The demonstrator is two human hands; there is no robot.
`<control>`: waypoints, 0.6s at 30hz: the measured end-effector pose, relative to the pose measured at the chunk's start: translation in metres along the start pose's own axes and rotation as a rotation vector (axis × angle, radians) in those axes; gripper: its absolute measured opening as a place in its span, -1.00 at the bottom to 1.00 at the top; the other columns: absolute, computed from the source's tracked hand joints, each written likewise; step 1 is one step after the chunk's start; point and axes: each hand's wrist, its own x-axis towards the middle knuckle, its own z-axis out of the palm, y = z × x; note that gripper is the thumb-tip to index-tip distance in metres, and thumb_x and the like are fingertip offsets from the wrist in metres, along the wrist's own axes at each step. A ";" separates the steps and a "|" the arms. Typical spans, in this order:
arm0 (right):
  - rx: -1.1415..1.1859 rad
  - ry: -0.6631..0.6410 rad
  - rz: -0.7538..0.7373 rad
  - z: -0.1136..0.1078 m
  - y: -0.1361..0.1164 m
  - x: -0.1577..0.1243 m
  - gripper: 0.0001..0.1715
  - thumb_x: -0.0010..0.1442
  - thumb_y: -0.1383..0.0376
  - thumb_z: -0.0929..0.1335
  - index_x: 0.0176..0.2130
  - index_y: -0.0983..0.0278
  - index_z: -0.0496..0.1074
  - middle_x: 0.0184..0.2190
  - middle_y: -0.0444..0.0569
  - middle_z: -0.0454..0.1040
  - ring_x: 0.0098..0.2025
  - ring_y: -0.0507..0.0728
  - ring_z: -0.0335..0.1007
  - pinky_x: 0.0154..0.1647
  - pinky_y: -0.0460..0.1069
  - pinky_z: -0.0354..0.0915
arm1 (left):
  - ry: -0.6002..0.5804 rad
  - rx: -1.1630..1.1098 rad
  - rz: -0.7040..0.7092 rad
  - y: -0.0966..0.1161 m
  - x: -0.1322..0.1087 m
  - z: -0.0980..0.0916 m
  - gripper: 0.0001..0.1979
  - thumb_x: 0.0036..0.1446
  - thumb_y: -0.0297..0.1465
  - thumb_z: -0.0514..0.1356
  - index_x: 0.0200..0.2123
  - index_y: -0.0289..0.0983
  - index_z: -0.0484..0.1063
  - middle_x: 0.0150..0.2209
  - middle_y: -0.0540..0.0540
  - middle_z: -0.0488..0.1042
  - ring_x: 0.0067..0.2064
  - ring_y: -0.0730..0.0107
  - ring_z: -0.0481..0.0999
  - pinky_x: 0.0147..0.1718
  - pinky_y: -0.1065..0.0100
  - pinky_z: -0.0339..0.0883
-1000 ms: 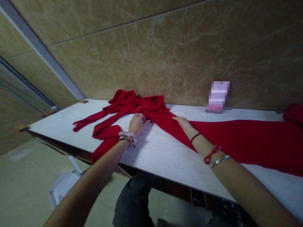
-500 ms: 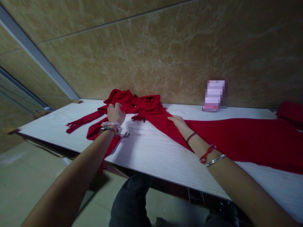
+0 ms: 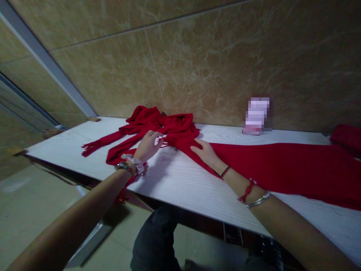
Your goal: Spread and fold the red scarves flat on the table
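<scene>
A long red scarf (image 3: 282, 165) lies stretched over the white tabletop from the middle to the right edge. My right hand (image 3: 207, 153) rests on its left part, thumb and fingers apart. The fringe (image 3: 170, 141) at the scarf's left end lies just beyond the fingertips of my left hand (image 3: 149, 146), whose thumb and forefinger are parted. Whether those fingers touch the fringe I cannot tell. Behind and left of my left hand is a crumpled red scarf (image 3: 145, 117), with one fringed end spread on the table and another strip hanging over the front edge.
A phone-like object (image 3: 256, 116), blurred out, leans against the marbled tile wall (image 3: 203, 67). A red bundle (image 3: 346, 139) sits at the table's right end. The white tabletop (image 3: 169, 180) has its front edge close to my knee (image 3: 153, 241).
My left hand has moved right, off the crumpled scarf, to the fringe. My right hand has shifted slightly left, and its thumb and fingers have spread apart.
</scene>
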 end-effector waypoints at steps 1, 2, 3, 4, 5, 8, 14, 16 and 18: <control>-0.109 -0.121 -0.135 0.005 -0.005 -0.008 -0.60 0.07 0.36 0.33 -0.06 0.32 0.46 -0.03 0.06 0.46 0.02 0.10 0.33 0.08 0.02 0.17 | 0.056 -0.008 -0.033 -0.005 0.003 -0.006 -0.79 0.13 -0.38 0.03 -0.20 -0.30 0.37 -0.24 -0.14 0.37 -0.16 0.27 0.38 -0.10 0.25 0.31; -0.207 -0.266 -0.267 0.011 -0.010 -0.016 -0.58 0.11 0.35 0.32 -0.01 0.30 0.43 0.04 0.07 0.40 0.08 0.10 0.27 0.11 0.02 0.13 | 0.100 -0.008 -0.050 -0.009 0.005 -0.013 -0.79 0.14 -0.38 0.02 -0.21 -0.31 0.36 -0.25 -0.14 0.37 -0.16 0.27 0.37 -0.09 0.24 0.30; -0.304 -0.389 -0.372 0.016 -0.014 -0.024 -0.60 0.15 0.32 0.30 0.00 0.28 0.42 0.09 0.08 0.36 0.13 0.11 0.21 0.15 0.05 0.09 | 0.129 -0.003 -0.054 -0.012 0.007 -0.019 -0.79 0.14 -0.39 0.02 -0.20 -0.33 0.36 -0.25 -0.15 0.38 -0.15 0.26 0.37 -0.08 0.22 0.29; -0.397 -0.496 -0.450 0.020 -0.016 -0.032 -0.61 0.18 0.30 0.28 0.01 0.25 0.42 0.11 0.07 0.33 0.16 0.13 0.17 0.17 0.10 0.04 | 0.149 0.003 -0.051 -0.014 0.008 -0.025 -0.79 0.15 -0.39 0.01 -0.20 -0.33 0.35 -0.24 -0.17 0.37 -0.14 0.24 0.37 -0.06 0.20 0.28; -0.484 -0.565 -0.499 0.023 -0.018 -0.038 -0.62 0.22 0.27 0.26 0.02 0.23 0.41 0.12 0.07 0.32 0.19 0.15 0.14 0.19 0.15 0.00 | 0.160 0.007 -0.041 -0.013 0.008 -0.030 -0.78 0.16 -0.39 0.00 -0.18 -0.33 0.35 -0.21 -0.18 0.37 -0.12 0.23 0.36 -0.04 0.19 0.26; -0.634 -0.620 -0.554 0.028 -0.018 -0.046 -0.58 0.27 0.20 0.21 0.07 0.22 0.36 0.14 0.07 0.30 0.20 0.18 0.11 0.21 0.22 -0.09 | 0.140 -0.013 0.055 0.003 0.002 -0.039 -0.75 0.20 -0.37 -0.03 -0.13 -0.31 0.34 -0.15 -0.19 0.37 -0.06 0.25 0.35 -0.01 0.22 0.24; -0.584 -0.577 -0.529 0.023 -0.018 -0.035 -0.61 0.28 0.21 0.19 -0.01 0.32 0.41 0.00 0.07 0.43 0.08 0.12 0.26 0.15 0.06 0.07 | -0.246 -0.029 0.450 0.038 -0.022 -0.030 -0.69 0.22 -0.31 -0.03 -0.08 -0.27 0.39 0.01 -0.18 0.35 0.03 0.24 0.34 0.04 0.19 0.22; -0.632 -0.483 -0.431 0.020 -0.017 -0.033 -0.60 0.28 0.23 0.20 0.02 0.33 0.39 0.03 0.07 0.41 0.10 0.15 0.24 0.15 0.09 0.07 | -0.322 -0.035 0.460 0.038 -0.029 -0.020 -0.66 0.23 -0.31 -0.03 -0.01 -0.28 0.35 0.08 -0.21 0.31 0.09 0.23 0.30 0.08 0.20 0.19; -0.719 -0.401 -0.325 0.018 -0.015 -0.032 -0.54 0.27 0.20 0.20 0.09 0.33 0.32 0.12 0.12 0.32 0.18 0.21 0.14 0.19 0.18 0.00 | -0.411 -0.002 0.409 0.032 -0.035 -0.010 -0.62 0.24 -0.30 -0.03 0.08 -0.26 0.29 0.16 -0.21 0.25 0.16 0.23 0.24 0.11 0.21 0.15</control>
